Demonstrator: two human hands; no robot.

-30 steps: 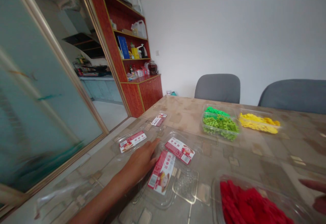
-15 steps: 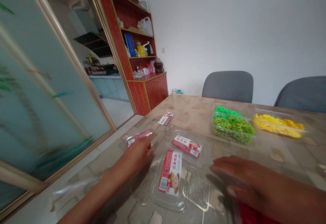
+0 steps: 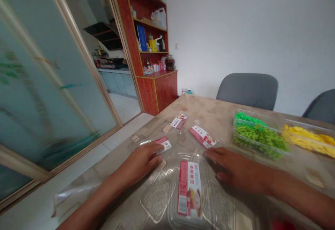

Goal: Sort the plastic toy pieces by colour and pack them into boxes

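Note:
My left hand rests on a clear plastic container with a red and white label, its fingers stretched out over the label's edge. Fingers extended and thumb apart, my right hand reaches the near edge of a second labelled clear container. Between my forearms, nearest me, lies another clear container with a red and white picture label. Farther off is one more labelled clear container. Neither hand visibly grips anything.
To the right stand a clear box of green pieces and a clear box of yellow pieces. Red pieces show at the bottom right. Grey chairs stand behind the table; a red cabinet is beyond its left corner.
My right hand has moved forward and left to the middle labelled container, which now lies farther from the nearest one. My left hand stays at its container. The view has turned slightly.

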